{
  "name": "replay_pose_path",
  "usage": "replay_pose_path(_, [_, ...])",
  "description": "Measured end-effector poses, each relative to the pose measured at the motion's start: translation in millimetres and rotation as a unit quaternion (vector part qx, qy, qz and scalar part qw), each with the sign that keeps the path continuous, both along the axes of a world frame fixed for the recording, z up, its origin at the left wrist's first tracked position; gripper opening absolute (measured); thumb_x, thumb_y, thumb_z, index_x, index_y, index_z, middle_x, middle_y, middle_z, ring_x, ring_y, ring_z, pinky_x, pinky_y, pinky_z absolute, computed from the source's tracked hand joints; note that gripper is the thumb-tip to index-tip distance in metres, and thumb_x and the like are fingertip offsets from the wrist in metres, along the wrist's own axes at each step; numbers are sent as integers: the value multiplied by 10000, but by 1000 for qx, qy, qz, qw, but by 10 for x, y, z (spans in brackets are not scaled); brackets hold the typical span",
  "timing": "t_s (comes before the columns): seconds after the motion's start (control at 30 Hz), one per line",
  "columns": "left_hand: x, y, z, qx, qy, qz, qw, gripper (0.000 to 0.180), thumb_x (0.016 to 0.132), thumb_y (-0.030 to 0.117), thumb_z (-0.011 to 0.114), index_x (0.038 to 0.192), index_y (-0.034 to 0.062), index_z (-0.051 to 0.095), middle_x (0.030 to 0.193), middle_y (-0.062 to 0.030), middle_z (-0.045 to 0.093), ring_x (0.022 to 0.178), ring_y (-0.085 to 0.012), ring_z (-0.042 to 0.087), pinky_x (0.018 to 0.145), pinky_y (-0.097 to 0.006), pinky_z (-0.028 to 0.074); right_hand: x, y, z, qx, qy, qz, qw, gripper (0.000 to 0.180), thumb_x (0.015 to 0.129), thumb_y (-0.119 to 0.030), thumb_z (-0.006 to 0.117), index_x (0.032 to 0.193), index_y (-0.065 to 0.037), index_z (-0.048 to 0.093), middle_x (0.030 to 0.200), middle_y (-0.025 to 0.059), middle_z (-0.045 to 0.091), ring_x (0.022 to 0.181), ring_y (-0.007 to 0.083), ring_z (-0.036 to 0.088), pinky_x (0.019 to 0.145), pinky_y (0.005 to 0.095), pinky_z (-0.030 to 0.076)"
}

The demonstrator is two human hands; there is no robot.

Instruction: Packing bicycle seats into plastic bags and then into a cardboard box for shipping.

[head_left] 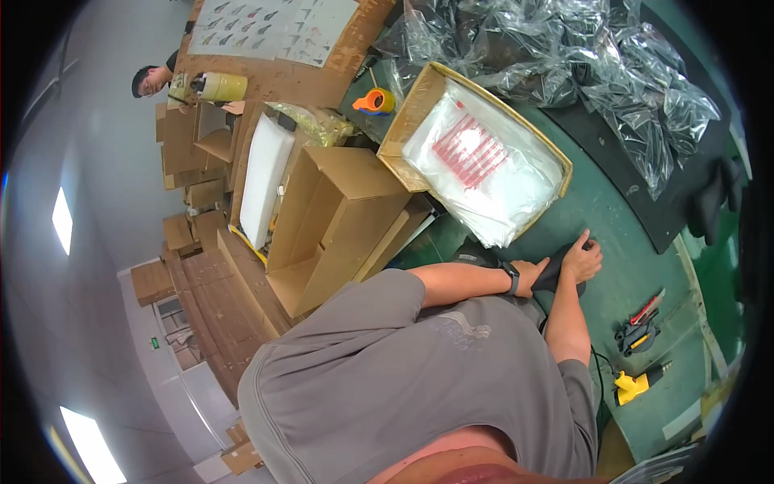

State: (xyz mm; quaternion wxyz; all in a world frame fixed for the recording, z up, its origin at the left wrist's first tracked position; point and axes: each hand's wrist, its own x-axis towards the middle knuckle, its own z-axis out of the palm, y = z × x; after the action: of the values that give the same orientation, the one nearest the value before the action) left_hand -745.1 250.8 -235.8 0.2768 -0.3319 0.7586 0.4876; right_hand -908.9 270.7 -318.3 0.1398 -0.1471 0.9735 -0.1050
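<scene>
At the near edge of the green worktable, both of my hands hold a dark, smooth, curved piece point(551, 276); its exact kind is not clear. My left hand point(528, 277), with a black watch on the wrist, grips its left side. My right hand point(582, 258) is wrapped round its right side, fingers bent over the top. Parts of the piece are hidden by the hands. Just beyond them stands an open cardboard box point(570, 171) holding white plastic bags point(516, 161) with red print.
A red utility knife point(647, 308), a black tool point(637, 335) and a yellow heat gun point(633, 387) lie to the right. Clear plastic wrapping point(556, 56) covers the far side. Cardboard boxes point(339, 210) stack at left. An orange tape roll point(375, 101) sits beyond. Another person point(151, 81) is far left.
</scene>
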Motion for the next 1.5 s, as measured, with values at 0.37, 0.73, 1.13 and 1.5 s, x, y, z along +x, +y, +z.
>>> replay_pose_path(0.37, [93, 115, -155, 10, -8, 21, 1000, 1180, 711, 251, 879, 1636, -9, 194, 1236, -277, 693, 1110, -408, 700, 972, -457, 553, 368, 249, -18, -83, 42, 80, 992, 664, 1004, -569, 584, 1412, -46, 588, 1448, 214, 576, 1371, 395, 499, 1145, 518, 397])
replay_pose_path(0.73, [26, 99, -220, 32, -42, 36, 998, 1174, 722, 221, 865, 1630, -32, 166, 1171, -266, 711, 1067, -408, 712, 928, -454, 576, 447, 29, 112, -8, 109, 69, 992, 796, 950, -689, 598, 1443, -64, 572, 1385, 170, 631, 1293, 387, 574, 1085, 517, 457])
replay_pose_path(1.13, [46, 153, -150, 17, 12, 12, 1000, 1203, 698, 235, 854, 1636, -37, 152, 1192, -312, 694, 1092, -435, 697, 958, -475, 560, -66, 97, 81, -58, -23, -14, 998, 666, 1022, -615, 500, 1365, -66, 654, 1223, 186, 717, 1126, 425, 646, 968, 555, 491])
replay_pose_path(1.5, [107, 40, -154, -4, 12, 23, 1000, 1151, 691, 220, 820, 1630, -11, 195, 1108, -277, 718, 1011, -444, 705, 895, -502, 565, 12, -44, 64, -90, -43, 28, 995, 528, 1028, -591, 529, 1050, -125, 775, 999, 104, 742, 1009, 360, 651, 904, 497, 506])
